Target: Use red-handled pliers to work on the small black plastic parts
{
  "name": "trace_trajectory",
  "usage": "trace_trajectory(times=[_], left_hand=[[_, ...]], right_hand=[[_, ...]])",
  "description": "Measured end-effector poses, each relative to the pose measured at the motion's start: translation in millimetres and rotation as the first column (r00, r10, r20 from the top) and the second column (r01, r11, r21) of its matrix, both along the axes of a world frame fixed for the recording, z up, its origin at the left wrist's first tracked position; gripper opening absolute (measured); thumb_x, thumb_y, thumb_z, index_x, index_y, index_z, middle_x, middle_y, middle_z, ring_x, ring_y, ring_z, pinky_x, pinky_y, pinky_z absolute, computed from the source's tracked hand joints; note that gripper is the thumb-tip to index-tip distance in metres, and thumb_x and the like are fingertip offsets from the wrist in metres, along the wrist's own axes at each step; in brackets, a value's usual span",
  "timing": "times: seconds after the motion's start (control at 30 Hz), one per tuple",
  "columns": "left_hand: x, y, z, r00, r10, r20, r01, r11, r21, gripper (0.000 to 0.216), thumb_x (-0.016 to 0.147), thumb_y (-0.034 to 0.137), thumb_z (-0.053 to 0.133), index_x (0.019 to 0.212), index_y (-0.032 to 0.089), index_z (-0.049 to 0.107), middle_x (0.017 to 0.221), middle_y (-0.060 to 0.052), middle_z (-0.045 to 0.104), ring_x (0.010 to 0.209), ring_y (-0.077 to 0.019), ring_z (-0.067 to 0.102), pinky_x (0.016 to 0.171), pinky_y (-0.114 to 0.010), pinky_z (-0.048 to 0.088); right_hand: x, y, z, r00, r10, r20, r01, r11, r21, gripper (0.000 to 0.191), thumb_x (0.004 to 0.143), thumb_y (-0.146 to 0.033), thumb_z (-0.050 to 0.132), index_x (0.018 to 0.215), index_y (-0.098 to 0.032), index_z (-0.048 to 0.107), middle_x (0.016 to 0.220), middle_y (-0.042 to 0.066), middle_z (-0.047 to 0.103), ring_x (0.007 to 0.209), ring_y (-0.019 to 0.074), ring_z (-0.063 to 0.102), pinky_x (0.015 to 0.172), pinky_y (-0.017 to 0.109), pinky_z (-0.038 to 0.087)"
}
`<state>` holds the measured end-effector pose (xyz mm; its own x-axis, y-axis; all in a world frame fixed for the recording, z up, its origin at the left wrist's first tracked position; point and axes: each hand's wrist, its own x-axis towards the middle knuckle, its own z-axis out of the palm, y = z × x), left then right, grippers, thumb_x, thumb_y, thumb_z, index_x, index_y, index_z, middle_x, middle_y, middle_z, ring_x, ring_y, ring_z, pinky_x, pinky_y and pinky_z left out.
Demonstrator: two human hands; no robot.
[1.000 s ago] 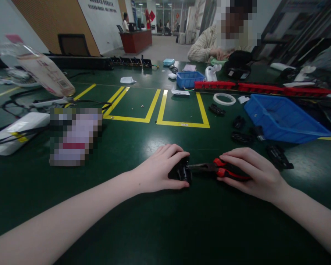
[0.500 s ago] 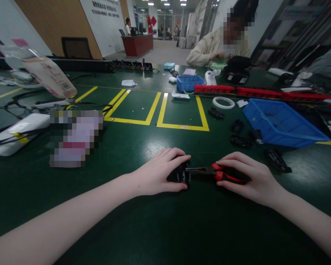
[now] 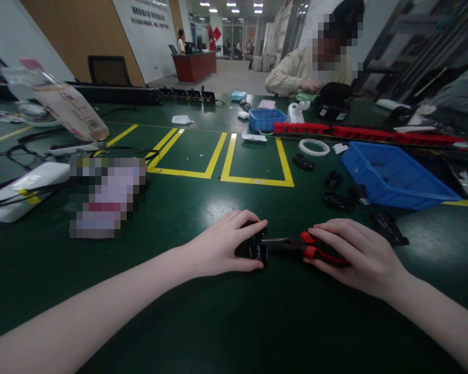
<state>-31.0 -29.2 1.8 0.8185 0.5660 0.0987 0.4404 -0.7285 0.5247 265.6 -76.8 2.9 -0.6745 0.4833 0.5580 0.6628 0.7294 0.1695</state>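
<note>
My left hand [image 3: 222, 244] is closed over a small black plastic part [image 3: 253, 248] and presses it against the green table [image 3: 234, 322]. My right hand [image 3: 359, 254] grips the red handles of a pair of needle-nose pliers [image 3: 296, 243]. The pliers lie level, their dark jaws pointing left into the black part. Most of the part is hidden under my fingers.
A large blue bin [image 3: 393, 174] stands at the right, with several loose black parts [image 3: 337, 200] around it. Further back are a white tape ring [image 3: 314, 147], a small blue bin [image 3: 265, 118] and red rails [image 3: 359, 132]. Yellow floor-tape boxes [image 3: 253, 179] mark the middle. Another person [image 3: 296, 70] sits across the table.
Both hands stay on the part and the pliers. The view has tilted slightly, so the hands sit a little lower in the picture; the pliers jaws remain at the part.
</note>
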Motion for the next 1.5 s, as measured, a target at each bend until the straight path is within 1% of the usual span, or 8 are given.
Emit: trace_trajectory(times=[0.27,0.43,0.6,0.7,0.83,0.93,1.23,1.5], left_hand=[[-0.6,-0.5,-0.3,1.000,0.014,-0.005,-0.014,1.000,0.012,0.068,0.090,0.043,0.069,0.148,0.022,0.041,0.138,-0.012,0.051,0.124,-0.0294,0.050,0.103,-0.046,0.048],[-0.8,-1.2,-0.9,1.000,0.018,0.008,-0.018,1.000,-0.001,0.067,0.090,0.044,0.068,0.148,0.023,0.041,0.140,-0.011,0.050,0.126,-0.0299,0.049,0.105,-0.049,0.047],[0.0,-2.1,0.3,1.000,0.017,-0.002,-0.017,1.000,0.007,0.068,0.088,0.043,0.070,0.146,0.019,0.043,0.141,-0.012,0.050,0.126,-0.0295,0.050,0.106,-0.048,0.046],[0.0,-1.6,0.7,1.000,0.016,0.006,-0.016,1.000,0.013,0.067,0.088,0.041,0.071,0.145,0.020,0.044,0.141,-0.012,0.051,0.127,-0.0298,0.050,0.107,-0.047,0.045],[-1.3,-1.1,0.3,0.999,0.028,0.016,-0.027,0.999,-0.035,0.075,0.090,0.039,0.067,0.153,0.023,0.030,0.145,-0.012,0.050,0.130,-0.0285,0.049,0.109,-0.048,0.044],[-2.7,-1.6,0.2,0.999,0.033,0.036,-0.030,0.997,-0.071,0.084,0.090,0.036,0.066,0.157,0.021,0.016,0.146,-0.014,0.051,0.131,-0.0276,0.051,0.110,-0.049,0.044],[-4.8,-2.8,5.2,0.999,0.017,0.031,-0.014,0.993,-0.117,0.079,0.088,0.024,0.061,0.156,0.017,0.021,0.145,-0.016,0.052,0.127,-0.0280,0.055,0.106,-0.047,0.049],[-5.2,-3.8,3.8,0.999,0.046,0.023,-0.044,0.994,-0.098,0.080,0.090,0.035,0.064,0.156,0.020,0.022,0.159,-0.015,0.033,0.144,-0.0297,0.038,0.116,-0.051,0.039]], right_hand=[[1.9,-0.9,-2.0,1.000,0.011,0.002,-0.011,1.000,0.011,0.044,0.083,-0.025,0.069,0.126,-0.018,0.058,0.099,0.012,0.071,0.086,0.0248,0.069,0.071,0.038,0.061],[2.7,2.6,-4.8,0.999,0.010,-0.041,-0.013,0.998,-0.067,0.043,0.085,-0.029,0.068,0.126,-0.021,0.056,0.099,0.010,0.069,0.087,0.0225,0.068,0.069,0.035,0.060],[3.7,6.2,-7.7,0.998,0.015,-0.053,-0.021,0.994,-0.107,0.047,0.084,-0.030,0.070,0.127,-0.018,0.055,0.105,0.013,0.068,0.095,0.0244,0.068,0.077,0.039,0.061],[6.5,6.6,-6.9,0.996,-0.013,-0.093,0.002,0.993,-0.115,0.050,0.084,-0.031,0.070,0.130,-0.022,0.054,0.109,0.012,0.068,0.098,0.0258,0.068,0.079,0.041,0.060],[14.5,8.7,-5.4,0.989,-0.029,-0.146,0.014,0.994,-0.104,0.055,0.082,-0.029,0.072,0.134,-0.025,0.053,0.112,0.012,0.067,0.100,0.0271,0.068,0.082,0.044,0.060],[21.2,12.7,-8.1,0.984,-0.070,-0.164,0.045,0.988,-0.147,0.051,0.082,-0.030,0.072,0.131,-0.025,0.056,0.112,0.011,0.067,0.100,0.0273,0.068,0.081,0.045,0.060],[24.7,21.0,-18.1,0.974,-0.192,-0.120,0.161,0.960,-0.231,0.038,0.086,-0.038,0.068,0.119,-0.020,0.061,0.111,0.012,0.067,0.100,0.0261,0.067,0.082,0.044,0.060],[31.6,21.2,-12.7,0.962,-0.265,-0.064,0.236,0.926,-0.295,0.045,0.090,-0.047,0.060,0.125,-0.020,0.059,0.121,0.012,0.067,0.111,0.0276,0.064,0.090,0.049,0.056]])
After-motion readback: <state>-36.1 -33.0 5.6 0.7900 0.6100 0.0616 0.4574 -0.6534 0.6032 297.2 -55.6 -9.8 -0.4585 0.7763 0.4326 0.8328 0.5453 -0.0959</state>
